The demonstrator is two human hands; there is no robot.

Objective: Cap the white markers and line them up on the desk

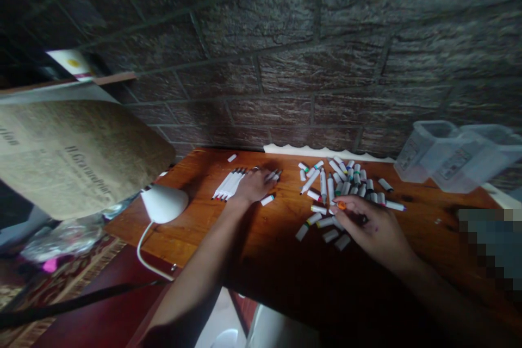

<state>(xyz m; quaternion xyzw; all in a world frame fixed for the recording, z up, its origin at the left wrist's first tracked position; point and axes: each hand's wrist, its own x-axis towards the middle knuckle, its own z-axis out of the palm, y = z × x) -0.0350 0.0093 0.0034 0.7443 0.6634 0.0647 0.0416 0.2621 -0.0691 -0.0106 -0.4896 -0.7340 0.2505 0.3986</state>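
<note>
Right hand (373, 225): fingers pinched on orange-capped marker (341, 205), above loose marker pile (346, 182).
Left hand (253, 185): fingers flat, pressing aligned marker row (229, 184).
Handling: light, stiff, likely rolls; grip mid-barrel.

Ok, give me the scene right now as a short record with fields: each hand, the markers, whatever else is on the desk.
left hand: lies flat on a neat row of white markers set side by side
right hand: fingers at an orange-capped marker on the near edge of the loose pile; grip unclear
loose pile: many white markers with coloured caps, scattered
desk: brown wood, against a brick wall
clear containers: far right, by the wall
white lamp: left edge of the desk, cord trailing down
</note>
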